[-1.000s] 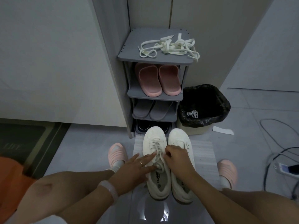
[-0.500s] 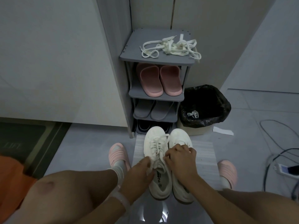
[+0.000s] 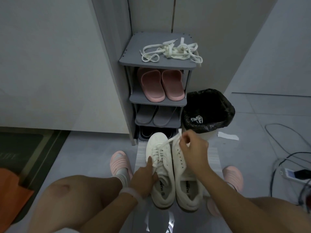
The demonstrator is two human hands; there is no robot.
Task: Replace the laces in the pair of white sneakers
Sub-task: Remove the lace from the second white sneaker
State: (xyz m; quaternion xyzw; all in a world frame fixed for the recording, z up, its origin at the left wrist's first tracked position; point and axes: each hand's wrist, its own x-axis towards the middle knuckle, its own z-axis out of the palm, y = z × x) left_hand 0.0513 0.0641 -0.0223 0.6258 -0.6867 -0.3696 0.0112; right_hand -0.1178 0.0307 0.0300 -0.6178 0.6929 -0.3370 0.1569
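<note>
Our right hand (image 3: pixel 191 145) pinches the free end of the old lace (image 3: pixel 173 139) between thumb and fingertips, lifted above the toe of the right sneaker (image 3: pixel 183 172) and drawn taut, so the strand runs down and to the left into the upper eyelets of the left sneaker (image 3: pixel 159 165). Our left hand (image 3: pixel 144 179) grips that sneaker at its left side by the collar, thumb laid along the eyelet row, pinning it to the pale mat (image 3: pixel 213 157). Both sneakers stand side by side, toes pointing away from us toward the grey shoe rack (image 3: pixel 134 61), their long axes running straight ahead. The right sneaker shows bare eyelets, so we judge it already stripped; the left one is laced through most of its rows. The lace slants from the shoe up toward our right hand, so the coming pull should follow that line, away from the tongue, while the left hand holds against it. The replacement laces (image 3: pixel 171 51) lie in a loose tangle on the rack's top shelf, well beyond the sneakers, nearer our right hand. A scrap of lace lies in the black-lined bin (image 3: pixel 225 105) beside the rack
</note>
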